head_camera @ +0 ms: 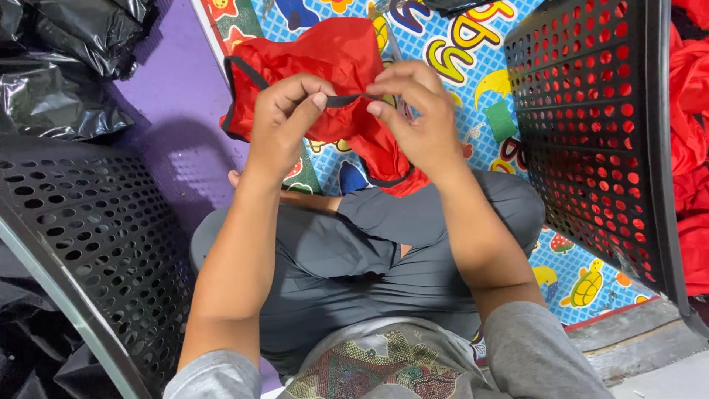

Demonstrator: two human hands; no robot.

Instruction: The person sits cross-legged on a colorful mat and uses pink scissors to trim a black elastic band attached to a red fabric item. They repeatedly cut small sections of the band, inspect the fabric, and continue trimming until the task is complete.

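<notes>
A red cloth piece [332, 55] with black edging hangs in front of me over my crossed legs. My left hand [281, 122] pinches its black trim between thumb and fingers. My right hand [417, 111] grips the same trim and the red fabric just to the right, the two hands almost touching. The lower part of the cloth droops under my right hand toward my knee. What my right fingers hold besides the cloth is hidden.
A black perforated plastic crate [591, 125] at the right holds more red cloth [690, 133]. Another black perforated crate [88, 222] stands at the left. Black plastic bags [59, 66] lie at the upper left. A colourful cartoon play mat [473, 44] covers the floor.
</notes>
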